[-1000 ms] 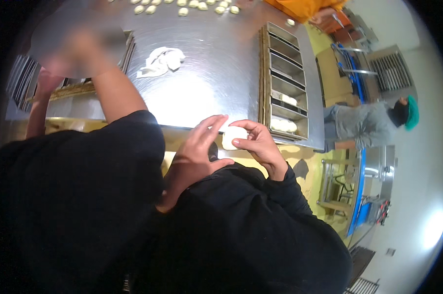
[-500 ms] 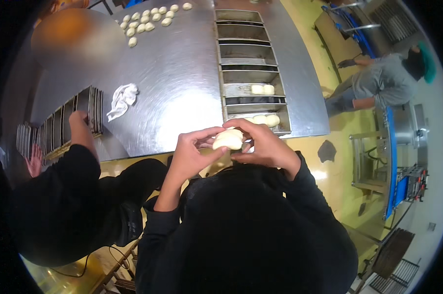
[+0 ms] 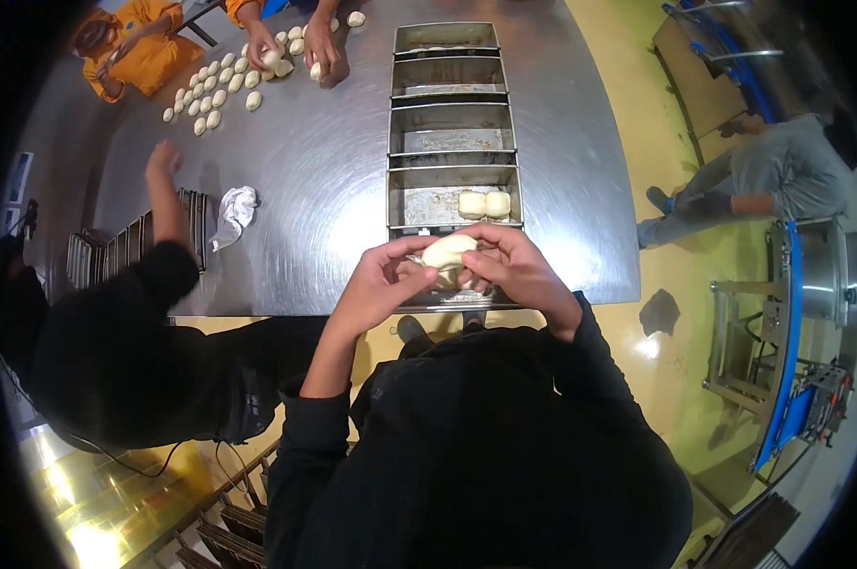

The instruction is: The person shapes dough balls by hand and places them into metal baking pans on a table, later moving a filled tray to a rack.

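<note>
Pale dough pieces [image 3: 449, 250] are held between my two hands, above the nearest pan at the table's front edge. My left hand [image 3: 383, 284] grips them from the left, fingers curled and thumb at the front. From the other side my right hand [image 3: 516, 275] closes round the same dough. Just beyond my hands, a metal loaf pan [image 3: 414, 204] has two smooth dough balls [image 3: 483, 204] side by side in its right part. The nearest pan is mostly covered by my hands, so its contents are hidden.
More loaf pans [image 3: 455, 116] run away from me in a joined row on the steel table [image 3: 305, 190]. Several dough balls [image 3: 215, 87] lie at the far left, where co-workers' hands [image 3: 319, 47] work. A white cloth [image 3: 234, 213] and stacked pans [image 3: 144, 242] are left, beside a co-worker's arm [image 3: 170, 204].
The pan row appears nearer and further left as the view shifts. My hands still hold the dough, which has turned between them. The left co-worker's arm has moved from the stacked pans toward the far dough.
</note>
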### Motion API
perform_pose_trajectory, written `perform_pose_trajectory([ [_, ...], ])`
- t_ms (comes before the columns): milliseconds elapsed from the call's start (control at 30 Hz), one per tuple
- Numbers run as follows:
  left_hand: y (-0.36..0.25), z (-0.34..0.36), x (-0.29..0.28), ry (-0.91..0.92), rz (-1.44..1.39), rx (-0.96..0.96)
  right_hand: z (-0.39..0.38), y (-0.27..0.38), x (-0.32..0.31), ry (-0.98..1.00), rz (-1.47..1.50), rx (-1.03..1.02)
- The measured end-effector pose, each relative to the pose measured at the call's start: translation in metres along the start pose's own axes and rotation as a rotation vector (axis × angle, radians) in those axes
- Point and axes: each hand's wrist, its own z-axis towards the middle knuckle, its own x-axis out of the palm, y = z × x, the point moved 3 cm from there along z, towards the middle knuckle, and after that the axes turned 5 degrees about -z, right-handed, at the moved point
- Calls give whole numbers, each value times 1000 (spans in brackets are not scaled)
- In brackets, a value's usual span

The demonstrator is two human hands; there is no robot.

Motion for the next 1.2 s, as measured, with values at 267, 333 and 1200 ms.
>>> perform_pose_trajectory([
  [267,-14,85,-37,2,538,355,77,16,-53,-99,-602,-376],
  [333,-16,99,-35,0,670,377,100,9,-63,-144,-836,-480],
  [1200,59,158,-37,-113,1309,-68,58,56,-77,-274,-1123,-283],
])
